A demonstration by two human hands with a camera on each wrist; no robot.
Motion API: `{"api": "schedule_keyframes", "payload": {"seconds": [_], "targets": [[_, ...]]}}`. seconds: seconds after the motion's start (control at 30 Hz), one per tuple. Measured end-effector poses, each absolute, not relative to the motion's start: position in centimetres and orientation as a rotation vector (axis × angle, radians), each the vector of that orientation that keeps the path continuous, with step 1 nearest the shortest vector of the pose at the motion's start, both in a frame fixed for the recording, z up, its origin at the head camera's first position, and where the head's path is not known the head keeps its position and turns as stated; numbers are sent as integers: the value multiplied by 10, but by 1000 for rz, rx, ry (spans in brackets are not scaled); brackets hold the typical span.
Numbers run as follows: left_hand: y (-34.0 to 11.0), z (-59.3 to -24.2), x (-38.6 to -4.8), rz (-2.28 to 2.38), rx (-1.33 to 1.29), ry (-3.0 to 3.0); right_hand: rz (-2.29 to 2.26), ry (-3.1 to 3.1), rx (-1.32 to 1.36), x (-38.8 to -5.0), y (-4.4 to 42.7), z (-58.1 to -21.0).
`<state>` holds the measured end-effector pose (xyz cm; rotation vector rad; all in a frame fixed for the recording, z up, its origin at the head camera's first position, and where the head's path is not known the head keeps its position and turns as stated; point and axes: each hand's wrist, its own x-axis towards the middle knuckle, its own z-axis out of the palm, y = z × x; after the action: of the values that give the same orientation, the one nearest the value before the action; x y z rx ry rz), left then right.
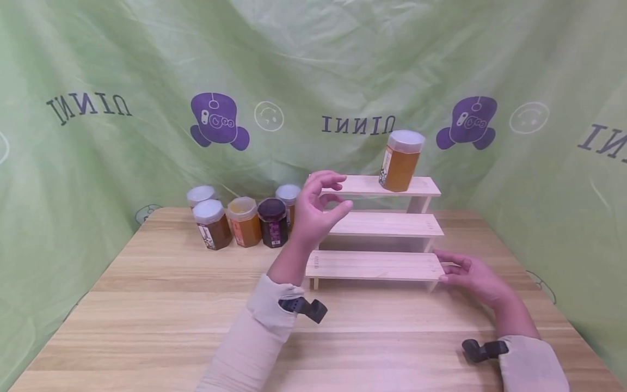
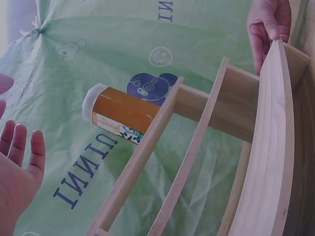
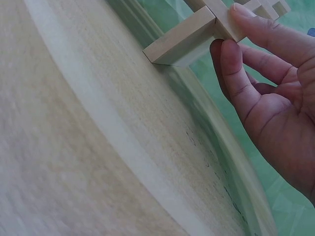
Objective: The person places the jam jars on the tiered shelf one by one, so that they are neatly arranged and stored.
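Observation:
A three-tier wooden shelf [image 1: 374,265] stands on the table, with an amber honey jar [image 1: 403,163] under a whitish lid on its top tier, near the right end. My left hand [image 1: 317,209] is raised in front of the shelf's left end, fingers loosely bent, nothing between them. The left wrist view shows that hand [image 2: 19,172] apart from the jar [image 2: 120,112]. At the right end of the lowest tier, my right hand [image 1: 472,276] pinches the board's edge between thumb and fingers, as the right wrist view shows with the shelf end [image 3: 224,22].
Left of the shelf stand several jars: a brown one [image 1: 213,226], an orange one [image 1: 245,223], a dark one [image 1: 273,223], and others partly hidden behind. A green printed cloth [image 1: 313,65] hangs around the wooden table [image 1: 161,305].

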<state>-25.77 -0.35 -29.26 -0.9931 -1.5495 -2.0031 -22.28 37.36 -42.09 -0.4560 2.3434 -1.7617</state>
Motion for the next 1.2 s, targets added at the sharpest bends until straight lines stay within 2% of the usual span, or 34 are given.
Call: {"api": "schedule_keyframes", "payload": {"seconds": [0.67,1.2], "targets": [[-45,-319,-255,-1924,-922,-1606,-1755,2337,-471,-225,376,-424],[-84,-322,-254,-1898,-836,-1692,-1737,2386,-452,-223,374,-421]]}}
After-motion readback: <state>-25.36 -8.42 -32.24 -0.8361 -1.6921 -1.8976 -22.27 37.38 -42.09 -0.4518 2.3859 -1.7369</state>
